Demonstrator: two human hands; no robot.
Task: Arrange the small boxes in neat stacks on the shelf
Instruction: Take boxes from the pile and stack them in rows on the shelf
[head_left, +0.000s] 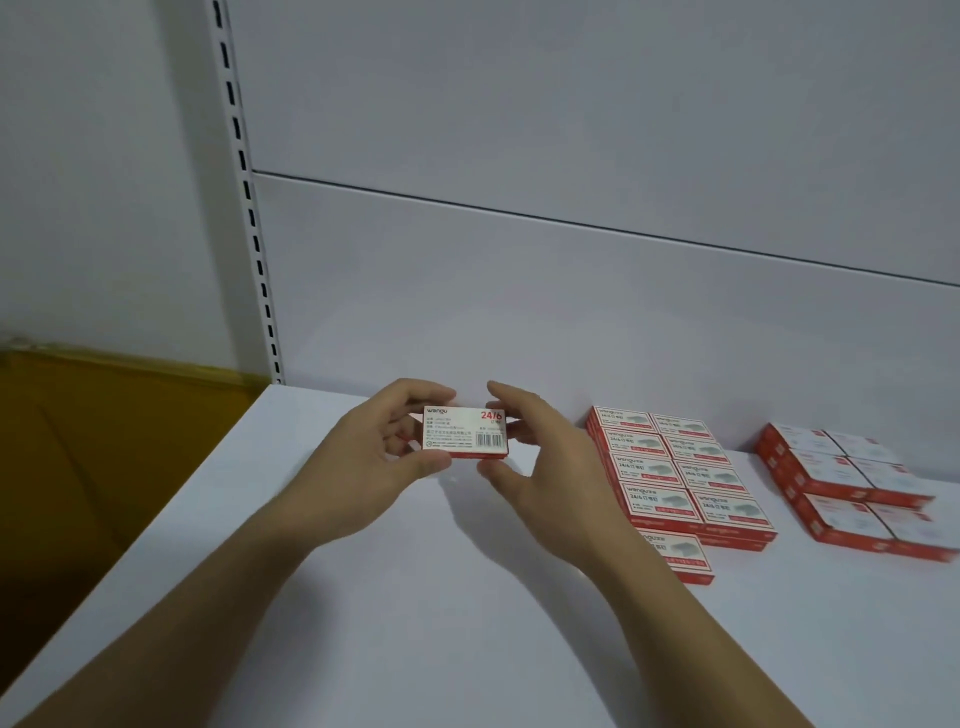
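A small red-and-white box (464, 433) marked 24/6 hangs above the white shelf (415, 597), barcode side up. My left hand (379, 457) pinches its left end between thumb and fingers. My right hand (540, 457) holds its right end, fingers behind and thumb in front. To the right, a neat block of the same boxes (680, 473) lies in two columns, stacked two high. One single box (675, 556) lies at the block's front left corner, partly behind my right forearm.
A second group of boxes (852, 488) sits farther right, slightly askew, near the frame edge. The white back panel (519, 291) rises behind the shelf. A slotted upright (249, 208) stands at the left; beyond the shelf's left edge is a yellow-brown surface (104, 441).
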